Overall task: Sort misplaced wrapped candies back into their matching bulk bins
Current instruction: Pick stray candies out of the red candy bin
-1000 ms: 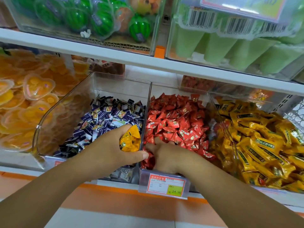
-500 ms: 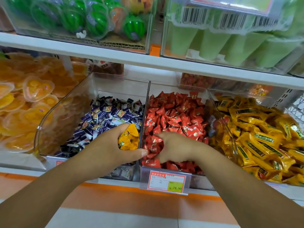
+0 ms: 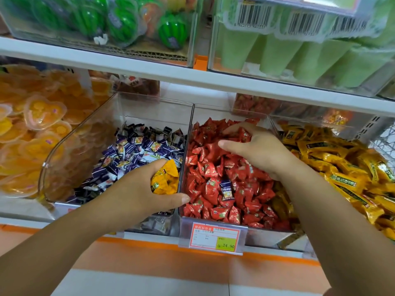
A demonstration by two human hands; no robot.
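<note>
Left hand [image 3: 139, 189] grips yellow candies [image 3: 165, 178]. Right hand [image 3: 258, 150] fingers [image 3: 235, 128] curl round red candies [image 3: 244, 135] in their bin [image 3: 188, 146]; one purple candy [image 3: 226, 190] lies nearby.

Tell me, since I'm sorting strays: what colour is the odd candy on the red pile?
The candy is purple and white; head view shows it.

Bright, even light; soft blur throughout, wide-angle bending at edges.
</note>
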